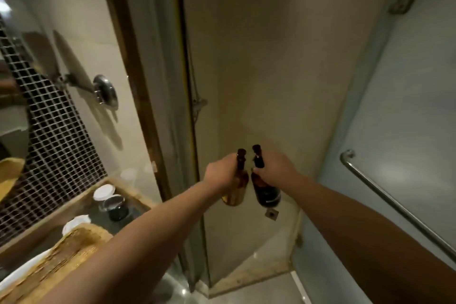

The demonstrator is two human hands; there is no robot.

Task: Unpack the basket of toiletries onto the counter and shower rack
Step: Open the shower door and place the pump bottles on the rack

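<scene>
The basket (pixel 74 249), woven and straw-coloured, sat at the lower left on the counter (pixel 95 216). Its near end was cut off by the frame edge and its right side was covered by the left forearm. Beyond it the shower stall opened between two upright edges. On the left stood a brown-framed glass panel (pixel 170 96), and on the right a frosted glass door (pixel 407 118) with a metal bar handle (pixel 394 207) slanting down it. Between them lay a bare beige wall (pixel 259 57) and a strip of stall floor (pixel 246 269), and both arms reached into that gap.

Two bottles were out of the basket and well apart from it, held up in front of the wall. The left hand (pixel 222 173) gripped the amber bottle (pixel 235 195) at the neck, fingers curled round it just under the pump top. The right hand (pixel 276 170) held the dark bottle (pixel 267 194) the same way. The bottles hung roughly upright, just beside each other. Whether their bodies touched could not be told.

On the counter behind the basket stood a white-lidded jar (pixel 104 191) with a dark jar (pixel 116 207) just in front of it. A white-capped item (pixel 76 223) was half hidden by the basket's rim. The dark bottle's label was too blurred to read, and the hands covered both bottles' shoulders. A small square object (pixel 271 214) below the dark bottle could not be made out.
</scene>
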